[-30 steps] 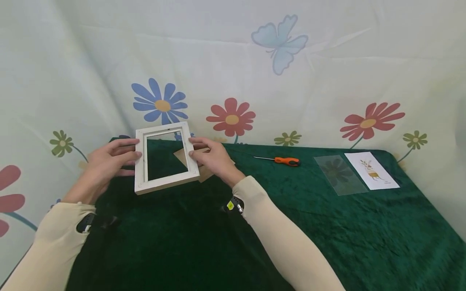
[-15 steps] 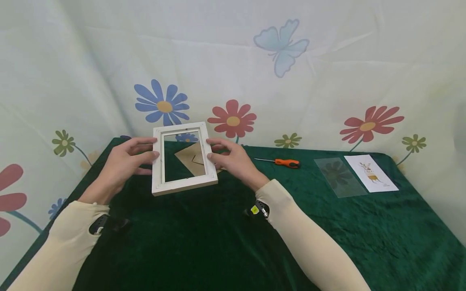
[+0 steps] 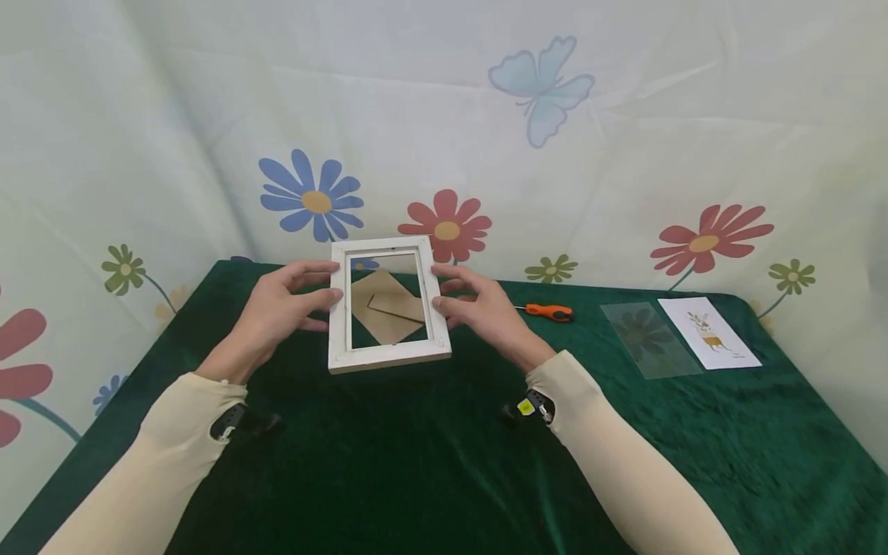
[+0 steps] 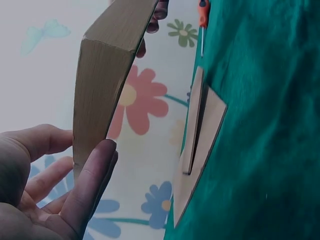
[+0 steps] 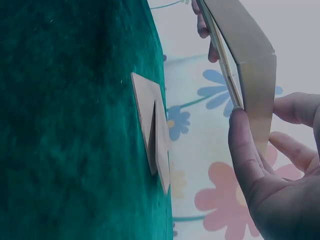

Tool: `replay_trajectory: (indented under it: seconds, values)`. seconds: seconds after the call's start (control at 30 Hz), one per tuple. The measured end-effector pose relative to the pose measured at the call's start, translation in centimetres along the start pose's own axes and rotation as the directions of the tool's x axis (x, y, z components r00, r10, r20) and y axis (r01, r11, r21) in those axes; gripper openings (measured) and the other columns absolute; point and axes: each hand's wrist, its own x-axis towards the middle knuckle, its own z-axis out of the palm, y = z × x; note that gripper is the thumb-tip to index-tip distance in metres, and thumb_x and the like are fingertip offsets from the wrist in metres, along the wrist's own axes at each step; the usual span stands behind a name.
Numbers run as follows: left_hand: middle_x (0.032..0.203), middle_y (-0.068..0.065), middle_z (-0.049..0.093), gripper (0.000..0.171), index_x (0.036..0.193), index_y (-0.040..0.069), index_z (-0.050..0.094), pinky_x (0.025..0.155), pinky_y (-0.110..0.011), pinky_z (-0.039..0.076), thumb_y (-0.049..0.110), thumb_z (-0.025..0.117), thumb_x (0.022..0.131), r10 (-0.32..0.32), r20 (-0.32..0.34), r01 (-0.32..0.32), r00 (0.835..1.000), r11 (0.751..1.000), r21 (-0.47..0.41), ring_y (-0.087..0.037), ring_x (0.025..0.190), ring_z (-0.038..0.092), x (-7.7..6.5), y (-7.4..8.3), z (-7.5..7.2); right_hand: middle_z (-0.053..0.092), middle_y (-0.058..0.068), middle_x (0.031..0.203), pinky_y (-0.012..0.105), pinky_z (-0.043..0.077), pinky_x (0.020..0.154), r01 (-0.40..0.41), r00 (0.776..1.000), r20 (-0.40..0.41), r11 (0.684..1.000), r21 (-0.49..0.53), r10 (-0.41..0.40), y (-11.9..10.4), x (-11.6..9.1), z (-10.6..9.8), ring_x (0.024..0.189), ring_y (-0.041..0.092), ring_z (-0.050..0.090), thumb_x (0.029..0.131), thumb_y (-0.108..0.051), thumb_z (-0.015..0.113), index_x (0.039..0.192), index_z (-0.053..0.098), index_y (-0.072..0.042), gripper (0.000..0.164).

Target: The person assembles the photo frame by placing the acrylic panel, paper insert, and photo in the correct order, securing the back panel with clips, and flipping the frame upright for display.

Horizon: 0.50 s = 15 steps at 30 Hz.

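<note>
Both hands hold up a white picture frame above the table, its opening bare. My left hand grips the left side between thumb and fingers. On the opposite side my right hand pinches the frame the same way. Through the opening shows a brown backing board with an easel leg, lying on the green cloth behind. Both wrist views show the frame's wooden outer edge between thumb and fingers. In the right wrist view the backing board lies with its leg slightly raised.
An orange-handled screwdriver lies to the right of the frame. Farther right are a clear sheet and a white card with a printed plant-like picture. A flower-patterned curtain hangs behind the green-covered table.
Both hands have carried the frame to the right. The backing board, earlier partly hidden behind the frame's side and the right hand, now shows through the opening.
</note>
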Motion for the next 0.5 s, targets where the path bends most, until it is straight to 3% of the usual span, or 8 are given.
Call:
replay_trajectory:
  seconds: [0.5]
  values:
    - [0.154,-0.017,0.055,0.056,0.153,0.01,0.055,0.08,-0.039,0.064,0.025,0.073,0.103,0.05,0.039,-0.048,0.998,0.997,-0.053,-0.039,0.114,0.071,1.1,1.1,3.6,0.058,0.017,0.14,0.046,0.06,0.092,-0.03,0.999,-0.037,1.0,0.0,0.03,0.9,-2.5,-3.3,0.104,0.031,0.072,0.104,-0.019,0.07,0.157,0.053,-0.02,0.056]
